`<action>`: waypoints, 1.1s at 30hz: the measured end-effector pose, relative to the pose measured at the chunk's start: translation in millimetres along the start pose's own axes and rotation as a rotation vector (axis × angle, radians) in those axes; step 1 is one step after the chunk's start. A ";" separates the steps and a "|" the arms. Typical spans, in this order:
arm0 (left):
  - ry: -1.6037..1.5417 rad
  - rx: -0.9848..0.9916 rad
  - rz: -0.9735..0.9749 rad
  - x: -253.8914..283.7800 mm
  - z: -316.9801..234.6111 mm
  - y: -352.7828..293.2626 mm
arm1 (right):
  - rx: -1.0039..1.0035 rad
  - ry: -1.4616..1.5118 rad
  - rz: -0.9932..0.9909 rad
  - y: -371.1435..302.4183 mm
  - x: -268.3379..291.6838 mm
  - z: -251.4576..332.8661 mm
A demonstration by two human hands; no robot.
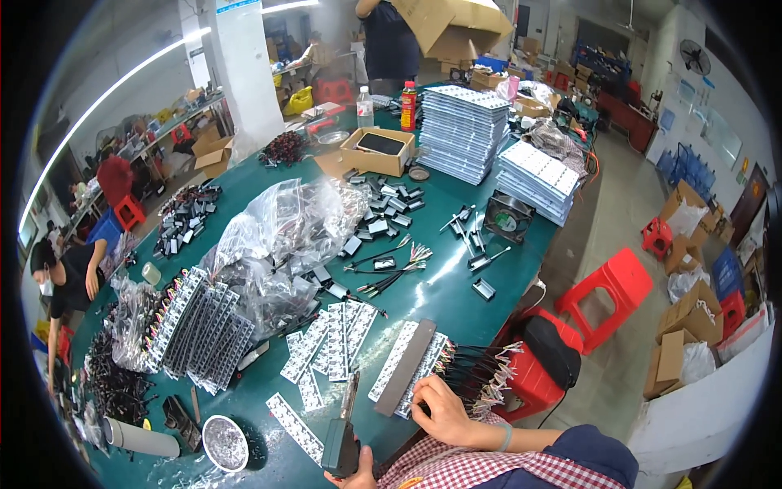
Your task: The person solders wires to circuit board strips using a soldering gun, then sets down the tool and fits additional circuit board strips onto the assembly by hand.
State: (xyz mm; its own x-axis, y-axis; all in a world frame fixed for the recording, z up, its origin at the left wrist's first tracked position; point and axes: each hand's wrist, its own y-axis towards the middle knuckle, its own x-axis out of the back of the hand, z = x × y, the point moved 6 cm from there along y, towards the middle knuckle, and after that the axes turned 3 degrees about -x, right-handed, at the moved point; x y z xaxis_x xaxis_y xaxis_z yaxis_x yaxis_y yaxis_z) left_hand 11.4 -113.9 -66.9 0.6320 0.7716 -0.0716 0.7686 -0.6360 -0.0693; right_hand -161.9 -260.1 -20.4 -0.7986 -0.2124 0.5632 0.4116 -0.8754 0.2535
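- Green table [456, 285] is crowded: clear plastic bags [281, 232] in the middle, loose black parts scattered behind them.
- Left hand [358, 477] grips a black screwdriver tool [342, 440], its tip aimed at the white strips [330, 346].
- Right hand [444, 411] presses down with curled fingers on a strip board [407, 367] at the near edge, wires [481, 375] fanning out beside it.
- Far end: stacks of white panels [464, 122], an open cardboard box [376, 151], bottles.
- Red stools [611, 293] stand on the floor to the right; cartons are piled along the wall.
- A person at the far end lifts a big carton [452, 24].
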 end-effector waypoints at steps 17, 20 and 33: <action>-0.082 0.063 -0.020 0.8 15.4 -9.1 | 0.024 -0.013 0.009 -0.7 0.5 2.6; -0.057 0.146 0.018 2.9 19.7 -10.4 | 0.033 -0.001 -0.002 -2.4 -0.1 2.5; 0.055 0.069 0.196 -36.9 -8.5 -2.5 | 0.020 0.420 0.334 -12.0 -8.8 34.8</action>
State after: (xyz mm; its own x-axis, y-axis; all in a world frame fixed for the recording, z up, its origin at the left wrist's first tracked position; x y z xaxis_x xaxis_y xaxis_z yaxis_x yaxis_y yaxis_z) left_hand -13.0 -140.7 -55.6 0.7750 0.6310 -0.0358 0.6227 -0.7720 -0.1279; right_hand -144.5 -232.7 -1.0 -0.7278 -0.6372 0.2534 0.6785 -0.7227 0.1317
